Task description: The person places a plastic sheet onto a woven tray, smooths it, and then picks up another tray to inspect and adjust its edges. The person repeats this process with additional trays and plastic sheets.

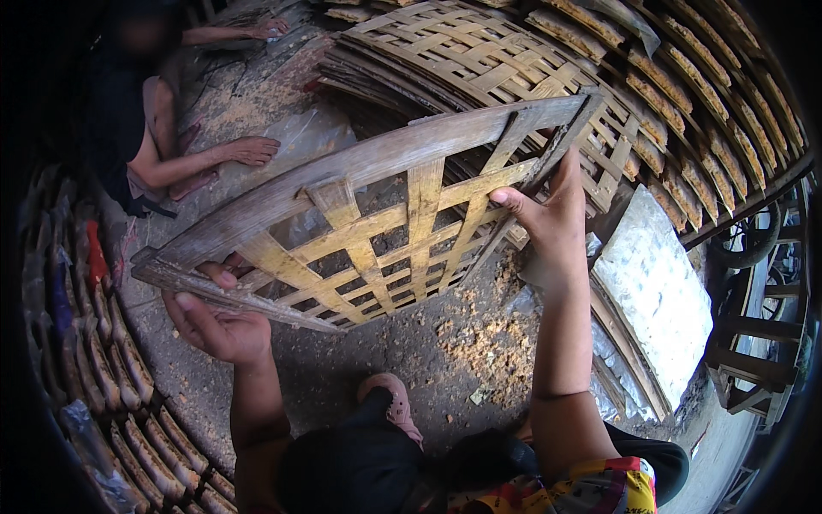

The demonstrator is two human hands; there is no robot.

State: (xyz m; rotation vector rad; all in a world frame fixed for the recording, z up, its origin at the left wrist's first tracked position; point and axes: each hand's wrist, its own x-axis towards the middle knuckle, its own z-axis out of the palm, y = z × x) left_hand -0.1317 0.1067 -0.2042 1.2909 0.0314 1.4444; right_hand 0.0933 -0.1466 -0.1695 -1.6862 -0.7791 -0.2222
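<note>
A woven bamboo lattice tray [411,214] with a worn wooden frame is held up tilted in front of me. My left hand [221,332] is closed around its lower left corner, and some fingertips show through the lattice gap there. At the opposite end, my right hand [556,223] grips the right side rail, thumb on the lattice and the other fingers mostly hidden behind. Just beyond the raised tray lies a pile of similar lattice trays [479,51].
Tall stacks of trays filled with a crumbly tan material [685,111] stand at the far right, with more stacks [111,360] at the left. A whitish sheet-covered stack [655,291] leans at right. Another person [128,111] sits far left. Crumbs [488,343] litter the floor.
</note>
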